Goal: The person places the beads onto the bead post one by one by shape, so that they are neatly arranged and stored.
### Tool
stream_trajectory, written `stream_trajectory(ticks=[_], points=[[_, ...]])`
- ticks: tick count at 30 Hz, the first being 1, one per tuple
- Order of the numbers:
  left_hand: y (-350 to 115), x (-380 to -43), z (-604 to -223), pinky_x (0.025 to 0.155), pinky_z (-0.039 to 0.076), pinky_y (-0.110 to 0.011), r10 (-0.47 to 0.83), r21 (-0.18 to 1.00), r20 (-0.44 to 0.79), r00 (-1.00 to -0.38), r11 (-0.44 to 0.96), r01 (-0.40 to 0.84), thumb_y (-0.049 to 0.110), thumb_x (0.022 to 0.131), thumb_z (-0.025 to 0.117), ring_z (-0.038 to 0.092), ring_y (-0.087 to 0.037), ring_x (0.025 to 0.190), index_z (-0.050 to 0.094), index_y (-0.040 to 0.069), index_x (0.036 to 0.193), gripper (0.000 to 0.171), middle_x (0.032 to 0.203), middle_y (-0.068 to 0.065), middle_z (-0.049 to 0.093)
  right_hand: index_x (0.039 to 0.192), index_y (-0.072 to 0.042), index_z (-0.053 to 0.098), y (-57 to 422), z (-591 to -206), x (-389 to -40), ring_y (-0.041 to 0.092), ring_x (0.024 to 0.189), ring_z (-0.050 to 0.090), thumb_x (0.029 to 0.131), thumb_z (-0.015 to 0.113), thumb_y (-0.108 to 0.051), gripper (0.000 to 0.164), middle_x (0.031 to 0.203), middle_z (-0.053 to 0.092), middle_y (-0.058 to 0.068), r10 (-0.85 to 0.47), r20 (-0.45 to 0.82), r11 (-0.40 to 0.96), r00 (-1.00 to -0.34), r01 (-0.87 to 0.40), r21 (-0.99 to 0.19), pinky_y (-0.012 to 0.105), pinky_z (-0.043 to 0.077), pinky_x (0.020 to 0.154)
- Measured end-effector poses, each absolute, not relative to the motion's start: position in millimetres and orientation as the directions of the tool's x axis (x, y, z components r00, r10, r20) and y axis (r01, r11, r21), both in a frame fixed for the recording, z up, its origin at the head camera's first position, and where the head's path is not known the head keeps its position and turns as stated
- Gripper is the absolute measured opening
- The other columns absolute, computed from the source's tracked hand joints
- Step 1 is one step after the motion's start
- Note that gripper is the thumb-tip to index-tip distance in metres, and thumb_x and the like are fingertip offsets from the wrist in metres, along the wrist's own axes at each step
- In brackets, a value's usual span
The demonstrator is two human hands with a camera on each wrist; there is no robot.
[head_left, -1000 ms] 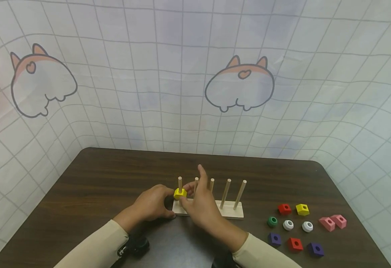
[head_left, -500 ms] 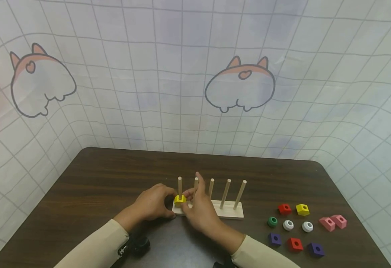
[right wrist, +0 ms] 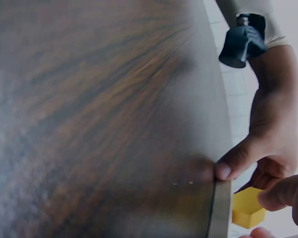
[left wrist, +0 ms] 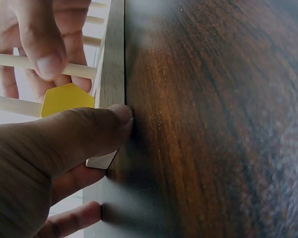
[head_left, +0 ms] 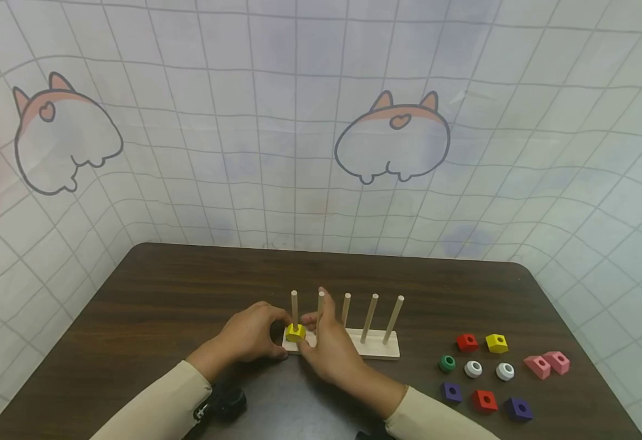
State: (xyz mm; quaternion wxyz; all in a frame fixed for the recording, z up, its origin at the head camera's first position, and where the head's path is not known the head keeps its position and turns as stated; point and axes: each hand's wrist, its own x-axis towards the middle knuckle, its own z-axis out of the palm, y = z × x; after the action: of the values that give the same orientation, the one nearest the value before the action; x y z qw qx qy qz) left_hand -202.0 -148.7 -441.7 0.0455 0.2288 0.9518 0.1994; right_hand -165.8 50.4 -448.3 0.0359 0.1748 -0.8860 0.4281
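Observation:
A wooden peg stand (head_left: pixel 372 348) with several upright pegs sits on the table. The left hand (head_left: pixel 251 333) grips its left end; in the left wrist view the thumb (left wrist: pixel 120 114) presses the front edge of the base. A yellow faceted block (head_left: pixel 295 333) is threaded on the leftmost peg, down at the base. The right hand (head_left: pixel 331 342) is just right of this block, its fingers extended behind the second peg. In the left wrist view its thumb tip (left wrist: pixel 50 65) lies beside the block, with no clear pinch; whether it touches cannot be told.
Loose holed blocks lie on the table at the right: red (head_left: pixel 467 343), yellow (head_left: pixel 497 343), green (head_left: pixel 447 363), white (head_left: pixel 473 369), pink (head_left: pixel 539 366) and purple (head_left: pixel 451 392). A patterned curtain (head_left: pixel 310 122) hangs behind the table's far edge.
The yellow block has slid down the leftmost peg to the base and turned slightly. The right hand has lowered with it, and its fingers have dropped a little. The left hand has stayed on the stand.

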Motion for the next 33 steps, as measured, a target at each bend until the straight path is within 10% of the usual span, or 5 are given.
stream_trajectory(ticks=[14, 33], points=[[-147.5, -201.8, -442.1, 0.083, 0.054, -0.053, 0.446, 0.392, -0.004, -0.895, 0.824, 0.409, 0.033, 0.065, 0.097, 0.061, -0.022, 0.113, 0.076, 0.028, 0.107, 0.047, 0.110, 0.006, 0.069, 0.153, 0.006, 0.030, 92.6, -419.5, -144.2, 0.034, 0.115, 0.065, 0.093, 0.074, -0.022, 0.080, 0.135, 0.061, 0.023, -0.486, 0.010, 0.657, -0.874, -0.373, -0.655, 0.048, 0.052, 0.095], [-147.1, -201.9, -441.6, 0.084, 0.053, -0.055, 0.435, 0.385, -0.019, -0.900, 0.834, 0.395, 0.034, 0.067, 0.096, 0.061, -0.023, 0.115, 0.076, 0.027, 0.110, 0.049, 0.113, 0.004, 0.069, 0.128, -0.016, 0.065, 197.3, -404.8, -133.1, 0.020, 0.115, 0.063, 0.093, 0.076, -0.023, 0.038, 0.125, 0.067, -0.002, -0.600, 0.156, 0.687, -0.784, -0.606, -0.402, 0.045, 0.053, 0.093]])
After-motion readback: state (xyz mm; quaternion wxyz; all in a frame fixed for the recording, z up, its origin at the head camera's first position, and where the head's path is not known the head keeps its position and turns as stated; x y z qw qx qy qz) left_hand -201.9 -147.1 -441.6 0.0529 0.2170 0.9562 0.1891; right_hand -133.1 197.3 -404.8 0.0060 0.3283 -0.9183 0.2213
